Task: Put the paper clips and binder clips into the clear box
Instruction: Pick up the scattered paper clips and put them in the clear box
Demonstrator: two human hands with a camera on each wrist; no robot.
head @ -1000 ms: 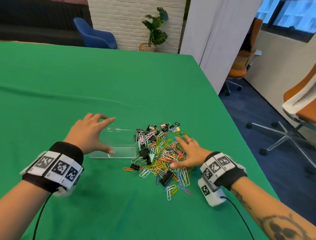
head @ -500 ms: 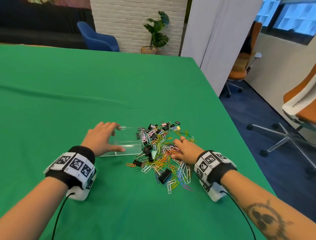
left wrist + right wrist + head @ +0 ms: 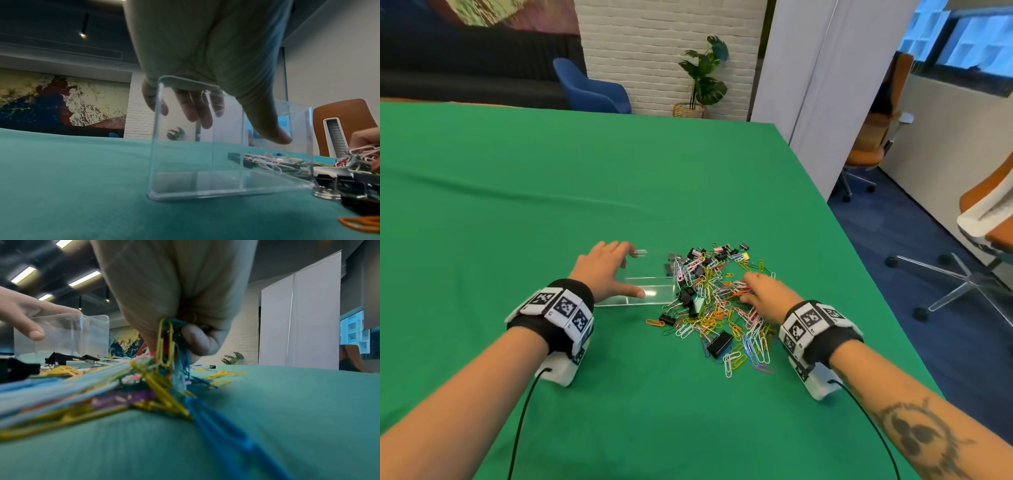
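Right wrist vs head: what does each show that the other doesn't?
Right wrist only: the right hand curled round a bunch of paper clips, fingers closed under them.
Head only: the whole pile, the large black binder clip at its near edge, and both wrists.
Both: the left hand gripping the clear box on the green cloth.

Black wristbands bearing white square-coded tags, white camera boxes (black cables trailing), tattooed right forearm
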